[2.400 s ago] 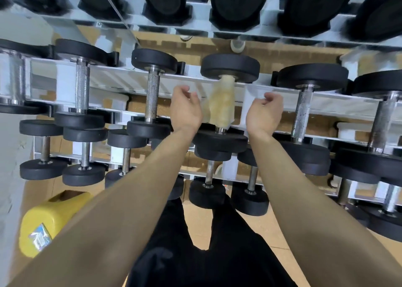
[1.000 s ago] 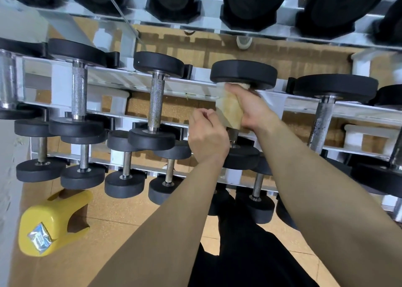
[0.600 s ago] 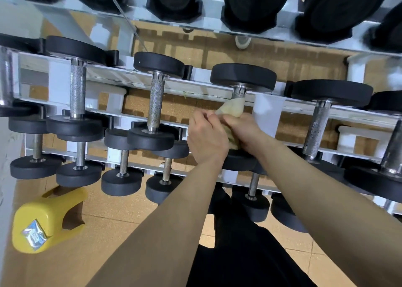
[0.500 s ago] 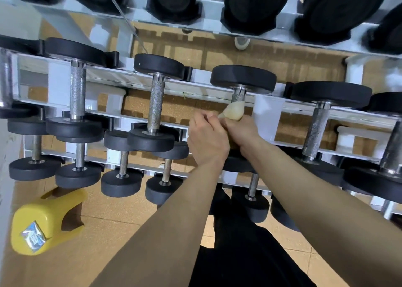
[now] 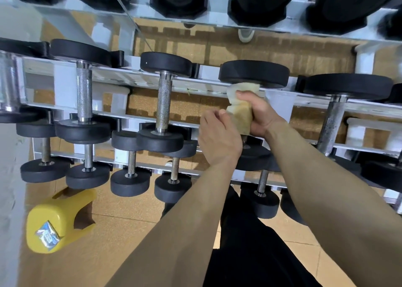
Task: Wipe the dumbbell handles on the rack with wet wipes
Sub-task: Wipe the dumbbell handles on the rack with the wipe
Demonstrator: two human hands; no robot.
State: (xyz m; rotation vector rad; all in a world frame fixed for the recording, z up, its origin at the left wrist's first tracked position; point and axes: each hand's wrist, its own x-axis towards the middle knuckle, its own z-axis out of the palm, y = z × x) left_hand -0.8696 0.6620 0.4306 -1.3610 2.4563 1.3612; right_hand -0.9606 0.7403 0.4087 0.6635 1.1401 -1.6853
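Note:
A white rack point(image 5: 113, 76) carries rows of black dumbbells with metal handles. A yellowish wet wipe point(image 5: 240, 112) is wrapped round the handle of the middle dumbbell point(image 5: 253, 73) on the middle tier, and it hides that handle. My right hand point(image 5: 260, 115) grips the wipe and the handle inside it, high up near the far black head. My left hand point(image 5: 217, 139) sits just left of the wipe with curled fingers, its fingertips at the wipe's lower edge; I cannot tell whether they pinch it.
A yellow plastic stool point(image 5: 58, 221) lies on the cork floor at lower left with a small wipes packet point(image 5: 46, 236) on it. Bare-handled dumbbells point(image 5: 164, 104) flank the wrapped one. Smaller dumbbells point(image 5: 130, 173) fill the lower tier, and large ones point(image 5: 257, 2) the top.
My right hand slid the wipe from the near end of the handle up toward the far head. My left hand stayed close beside it.

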